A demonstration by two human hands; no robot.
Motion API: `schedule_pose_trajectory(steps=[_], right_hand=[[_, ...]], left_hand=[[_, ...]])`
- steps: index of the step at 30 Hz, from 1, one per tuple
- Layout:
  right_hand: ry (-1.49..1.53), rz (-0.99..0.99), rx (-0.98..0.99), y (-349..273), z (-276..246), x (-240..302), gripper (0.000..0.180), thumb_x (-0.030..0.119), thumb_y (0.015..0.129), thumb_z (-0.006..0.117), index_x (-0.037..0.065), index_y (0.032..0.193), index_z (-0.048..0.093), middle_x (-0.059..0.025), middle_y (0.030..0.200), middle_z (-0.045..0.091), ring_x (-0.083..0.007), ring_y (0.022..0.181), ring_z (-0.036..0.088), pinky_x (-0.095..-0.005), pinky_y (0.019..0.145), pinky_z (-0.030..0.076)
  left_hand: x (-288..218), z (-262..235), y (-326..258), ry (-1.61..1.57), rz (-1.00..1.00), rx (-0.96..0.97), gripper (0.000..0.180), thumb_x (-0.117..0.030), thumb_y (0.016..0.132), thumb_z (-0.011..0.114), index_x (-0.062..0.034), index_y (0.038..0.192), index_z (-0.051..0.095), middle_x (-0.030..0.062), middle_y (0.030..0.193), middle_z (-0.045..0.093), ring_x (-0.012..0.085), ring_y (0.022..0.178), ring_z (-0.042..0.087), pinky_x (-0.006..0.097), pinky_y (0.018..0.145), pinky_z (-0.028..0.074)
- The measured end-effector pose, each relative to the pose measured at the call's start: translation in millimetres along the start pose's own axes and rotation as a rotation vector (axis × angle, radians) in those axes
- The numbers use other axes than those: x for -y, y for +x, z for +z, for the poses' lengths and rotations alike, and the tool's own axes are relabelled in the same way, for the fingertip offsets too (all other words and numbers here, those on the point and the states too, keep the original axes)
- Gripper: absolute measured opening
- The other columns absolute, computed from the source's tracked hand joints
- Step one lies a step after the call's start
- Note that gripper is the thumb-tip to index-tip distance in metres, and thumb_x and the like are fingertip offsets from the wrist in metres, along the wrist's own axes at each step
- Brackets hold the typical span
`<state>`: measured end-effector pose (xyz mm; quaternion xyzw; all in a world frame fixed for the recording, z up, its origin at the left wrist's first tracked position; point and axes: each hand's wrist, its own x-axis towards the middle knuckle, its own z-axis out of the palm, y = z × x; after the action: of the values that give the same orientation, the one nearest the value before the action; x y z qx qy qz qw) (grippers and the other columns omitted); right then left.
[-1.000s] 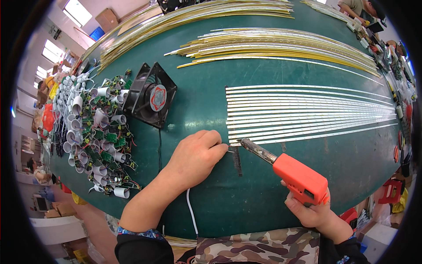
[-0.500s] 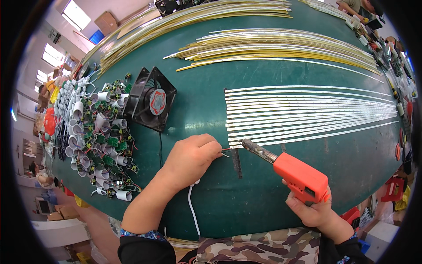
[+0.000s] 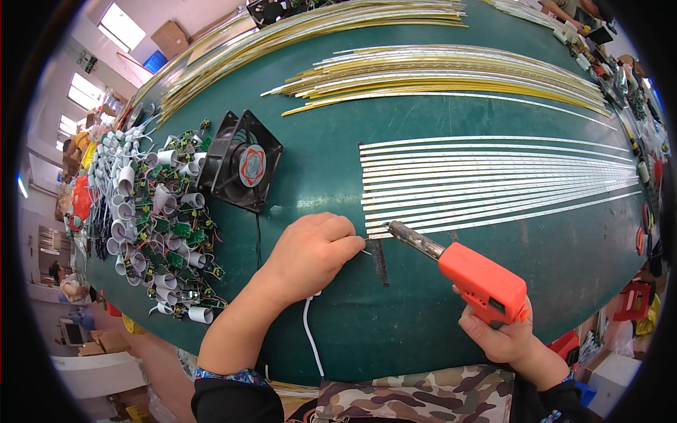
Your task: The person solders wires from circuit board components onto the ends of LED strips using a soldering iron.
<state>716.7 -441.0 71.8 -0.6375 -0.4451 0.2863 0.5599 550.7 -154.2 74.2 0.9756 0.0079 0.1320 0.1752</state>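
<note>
An orange soldering gun is gripped in the closed right hand, near the table's front edge; its metal tip is set at the near end of the lowest white strip. The left hand is curled, fingertips pinched beside that tip; what is pinched cannot be told. A black fan and a heap of small circuit boards lie towards the left edge.
</note>
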Motion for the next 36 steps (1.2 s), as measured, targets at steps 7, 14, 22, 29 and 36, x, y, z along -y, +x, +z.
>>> schedule_pose_trajectory(steps=[7,14,22,29,36], right_hand=[[0.007,0.016,0.049,2.5,-0.9,-2.8,0.043,0.005,0.084,0.076,-0.003,0.122,0.059,-0.0065,0.092,0.064,-0.0130,0.070,0.061,-0.0275,0.065,0.050],[-0.014,0.003,0.080,5.1,0.8,-4.1,0.051,0.005,0.084,0.076,-0.005,0.129,0.055,-0.0048,0.088,0.064,-0.0118,0.070,0.061,-0.0267,0.066,0.050],[-0.024,0.014,0.106,6.1,1.4,-4.5,0.054,0.005,0.083,0.077,-0.006,0.131,0.055,-0.0060,0.086,0.065,-0.0149,0.070,0.063,-0.0284,0.068,0.051],[-0.045,0.019,0.116,7.5,1.6,-1.1,0.054,0.006,0.083,0.077,-0.005,0.131,0.055,-0.0064,0.085,0.065,-0.0175,0.071,0.064,-0.0302,0.068,0.052],[-0.086,-0.038,0.109,7.0,1.2,-4.2,0.055,0.006,0.082,0.077,-0.006,0.131,0.055,-0.0077,0.087,0.066,-0.0194,0.072,0.065,-0.0308,0.069,0.053]], left_hand=[[-0.1,3.2,6.5,0.044,-0.007,-0.024,0.019,-0.002,0.076,0.069,-0.0087,0.093,0.071,0.0043,0.088,0.064,0.0260,0.082,0.065,0.039,0.071,0.053],[4.0,3.3,5.4,0.035,0.008,-0.002,0.016,-0.002,0.077,0.067,-0.0088,0.091,0.071,0.0033,0.088,0.064,0.0255,0.082,0.065,0.039,0.072,0.052],[3.7,4.0,7.4,0.042,0.010,-0.005,0.019,-0.002,0.074,0.066,-0.0092,0.091,0.071,0.0029,0.088,0.064,0.0253,0.082,0.065,0.038,0.073,0.052],[5.3,4.8,6.7,0.025,0.011,-0.016,0.018,-0.002,0.074,0.066,-0.0095,0.089,0.071,0.0031,0.087,0.064,0.0255,0.082,0.065,0.038,0.071,0.053],[5.1,5.8,7.6,0.012,0.008,-0.031,0.016,-0.002,0.075,0.067,-0.0088,0.089,0.071,0.0035,0.086,0.064,0.0258,0.082,0.065,0.038,0.070,0.053]])
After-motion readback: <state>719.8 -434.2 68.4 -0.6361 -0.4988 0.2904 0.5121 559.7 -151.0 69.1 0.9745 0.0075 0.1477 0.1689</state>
